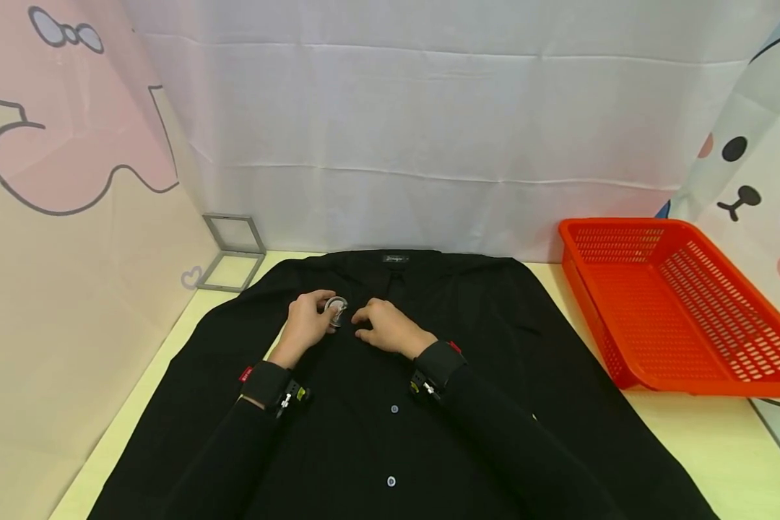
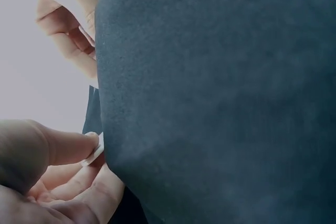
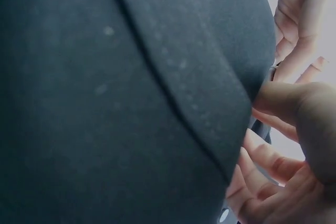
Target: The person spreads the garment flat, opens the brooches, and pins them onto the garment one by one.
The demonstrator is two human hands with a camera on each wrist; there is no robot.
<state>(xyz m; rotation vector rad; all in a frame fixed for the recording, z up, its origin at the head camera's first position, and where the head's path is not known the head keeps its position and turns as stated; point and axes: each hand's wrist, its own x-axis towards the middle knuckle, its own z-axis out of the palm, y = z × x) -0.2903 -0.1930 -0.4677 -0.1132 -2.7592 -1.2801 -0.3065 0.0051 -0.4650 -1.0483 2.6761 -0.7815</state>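
A black button-up shirt (image 1: 494, 339) lies spread on the table, its collar toward the back wall. Above its chest my left hand (image 1: 308, 318) pinches a small round silver-rimmed disc (image 1: 336, 310) between thumb and fingers. The disc's pale edge (image 2: 95, 150) shows in the left wrist view, the rest hidden by fingers and dark cloth. Just right of the disc is my right hand (image 1: 390, 328), fingers bent loosely with a gap between thumb and forefinger. I see nothing in its grasp, though dark cloth hides part of the fingertips in the right wrist view.
A red plastic basket (image 1: 598, 318) stands on the right, close to the shirt's sleeve. At the back left, a grey hinged frame (image 1: 234, 253) stands opened near the wall. White cloth (image 1: 390, 144) hangs behind the table, with printed cloth at both sides.
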